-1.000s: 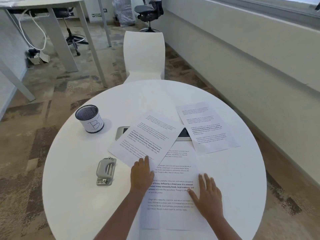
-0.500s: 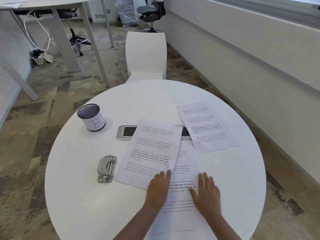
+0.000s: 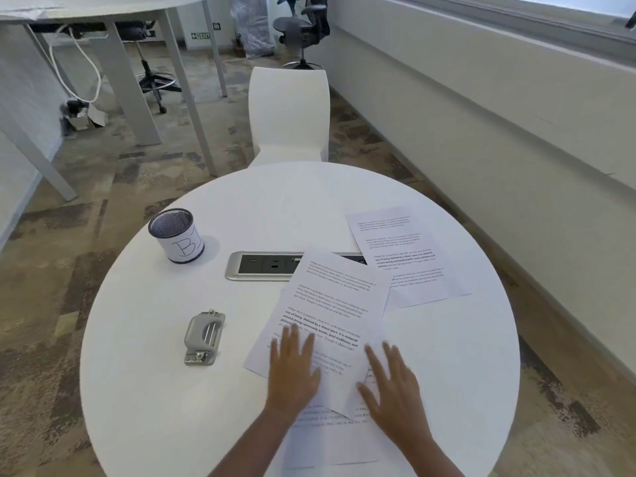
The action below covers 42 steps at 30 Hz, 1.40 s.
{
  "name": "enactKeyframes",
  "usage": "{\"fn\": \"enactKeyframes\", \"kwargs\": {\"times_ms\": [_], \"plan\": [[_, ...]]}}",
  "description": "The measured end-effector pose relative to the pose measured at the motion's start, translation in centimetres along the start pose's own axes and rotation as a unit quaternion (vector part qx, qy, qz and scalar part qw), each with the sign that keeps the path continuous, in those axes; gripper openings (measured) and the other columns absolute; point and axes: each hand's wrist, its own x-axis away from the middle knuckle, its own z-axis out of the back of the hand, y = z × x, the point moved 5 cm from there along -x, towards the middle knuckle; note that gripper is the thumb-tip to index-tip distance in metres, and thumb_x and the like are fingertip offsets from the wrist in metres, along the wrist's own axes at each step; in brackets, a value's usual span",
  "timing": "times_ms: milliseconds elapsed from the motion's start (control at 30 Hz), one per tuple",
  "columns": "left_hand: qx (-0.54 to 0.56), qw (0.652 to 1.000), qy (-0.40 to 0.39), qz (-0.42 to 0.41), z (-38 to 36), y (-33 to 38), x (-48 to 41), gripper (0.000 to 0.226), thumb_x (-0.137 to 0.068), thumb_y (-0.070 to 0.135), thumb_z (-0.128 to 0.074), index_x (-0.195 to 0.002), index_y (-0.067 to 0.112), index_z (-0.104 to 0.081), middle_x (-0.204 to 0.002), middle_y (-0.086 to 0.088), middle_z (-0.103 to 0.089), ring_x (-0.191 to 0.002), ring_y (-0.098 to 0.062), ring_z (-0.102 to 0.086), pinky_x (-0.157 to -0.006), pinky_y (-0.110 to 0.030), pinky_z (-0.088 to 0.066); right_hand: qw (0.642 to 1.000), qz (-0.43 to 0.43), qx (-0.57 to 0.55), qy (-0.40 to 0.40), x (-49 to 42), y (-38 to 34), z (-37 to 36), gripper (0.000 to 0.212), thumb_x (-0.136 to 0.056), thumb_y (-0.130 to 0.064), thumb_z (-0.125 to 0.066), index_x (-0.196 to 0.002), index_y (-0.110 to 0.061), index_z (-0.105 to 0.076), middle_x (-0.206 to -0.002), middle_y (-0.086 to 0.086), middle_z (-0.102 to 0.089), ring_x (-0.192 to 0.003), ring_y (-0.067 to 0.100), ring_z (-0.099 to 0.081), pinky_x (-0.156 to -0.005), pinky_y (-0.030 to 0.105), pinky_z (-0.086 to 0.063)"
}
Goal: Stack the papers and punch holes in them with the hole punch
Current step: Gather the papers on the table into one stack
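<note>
Three printed sheets lie on the round white table (image 3: pixel 144 390). The top sheet (image 3: pixel 330 304) lies askew over a lower sheet (image 3: pixel 327 438) near the front edge. My left hand (image 3: pixel 292 370) presses flat on the top sheet with straight fingers. Beside it, my right hand (image 3: pixel 392 383) lies flat with spread fingers at that sheet's right corner. A third sheet (image 3: pixel 406 256) rests apart at the back right. The grey metal hole punch (image 3: pixel 204 337) sits to the left of the papers, untouched.
A mesh pen cup (image 3: pixel 176 239) labelled "B" stands at the table's back left. A silver power socket panel (image 3: pixel 265 266) is set into the tabletop, partly covered by paper. A white chair (image 3: pixel 289 111) stands behind the table.
My left hand has slid the top sheet to the right and toward me, over the lower sheet. My right hand has stayed on the papers, fingers now spread wider.
</note>
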Motion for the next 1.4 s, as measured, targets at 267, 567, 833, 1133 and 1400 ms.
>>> {"fn": "enactKeyframes", "kwargs": {"times_ms": [267,567,833,1133,1400], "plan": [[0.126,0.969,-0.05,0.205,0.0,-5.3,-0.5,0.067,-0.089,0.043,-0.048,-0.142,0.011,-0.024,-0.142,-0.017,-0.032,-0.131,-0.029,-0.034,-0.103,-0.037,-0.034,0.989,0.125,0.073,0.028,0.6,-2.0,-2.5,0.041,-0.092,-0.049,-0.014,-0.118,-0.041,-0.045,-0.143,-0.005,-0.034,-0.143,0.014,0.004,-0.098,0.039,-0.029],[0.134,0.944,-0.041,0.299,0.7,-6.5,-1.4,0.055,-0.085,0.042,-0.056,-0.126,0.01,-0.041,-0.125,-0.012,-0.041,-0.117,-0.028,-0.042,-0.089,-0.038,-0.044,0.998,0.047,0.029,0.02,-0.7,-0.7,-2.2,0.049,-0.079,-0.056,-0.034,-0.116,-0.028,-0.049,-0.135,0.006,-0.051,-0.132,0.023,-0.023,-0.087,0.046,-0.047],[0.068,0.98,-0.003,0.186,-0.4,-5.3,0.0,0.068,-0.046,0.031,-0.09,-0.109,0.015,-0.069,-0.084,-0.019,-0.058,-0.058,-0.032,-0.056,-0.038,-0.034,-0.048,0.997,0.075,0.019,0.012,0.9,1.0,-3.0,0.063,-0.089,-0.06,-0.016,-0.144,-0.03,-0.013,-0.155,-0.01,0.007,-0.142,0.007,0.005,-0.11,0.039,-0.003],[0.091,0.98,-0.009,0.178,-1.3,-4.5,1.5,0.07,-0.025,0.029,-0.094,-0.086,0.004,-0.072,-0.072,-0.022,-0.058,-0.042,-0.031,-0.052,-0.025,-0.029,-0.039,0.998,0.041,0.042,0.014,-3.1,0.5,-2.6,0.063,-0.09,-0.06,-0.012,-0.144,-0.027,-0.018,-0.151,0.0,-0.026,-0.142,0.014,-0.005,-0.106,0.049,-0.017],[0.088,0.98,-0.06,0.165,-1.7,-3.5,1.4,0.066,-0.029,0.04,-0.091,-0.073,-0.002,-0.064,-0.087,-0.023,-0.068,-0.055,-0.032,-0.061,-0.035,-0.033,-0.045,0.997,-0.049,0.052,-0.033,-11.2,4.2,2.4,0.084,-0.085,-0.062,0.005,-0.141,-0.006,-0.025,-0.15,0.013,-0.029,-0.139,0.03,-0.023,-0.105,0.057,-0.027]]}}
